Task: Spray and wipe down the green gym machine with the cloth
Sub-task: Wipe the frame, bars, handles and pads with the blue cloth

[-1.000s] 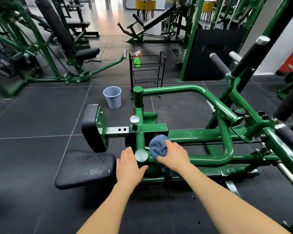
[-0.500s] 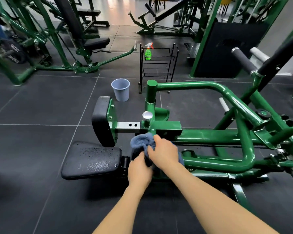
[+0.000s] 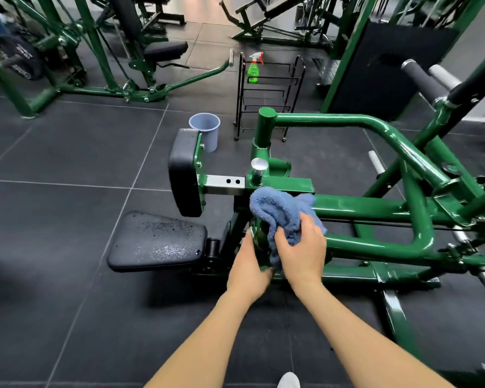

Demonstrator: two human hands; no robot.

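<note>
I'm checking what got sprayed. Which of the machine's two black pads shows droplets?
The flat seat pad, lying left of the hands, is speckled with droplets. The upright pad behind it, on the steel bar, looks dry.

We see the right hand (image 3: 301, 249) gripping a bunched blue cloth (image 3: 280, 212) against the green gym machine (image 3: 375, 208), just below its square post. The left hand (image 3: 248, 268) rests on the frame just beside it, fingers tucked behind the cloth's lower edge. To the left sits the black seat pad (image 3: 157, 242), speckled with droplets. Further back stand a grey bucket (image 3: 206, 130) and a black wire rack (image 3: 269, 93) holding a green spray bottle (image 3: 254, 69).
</note>
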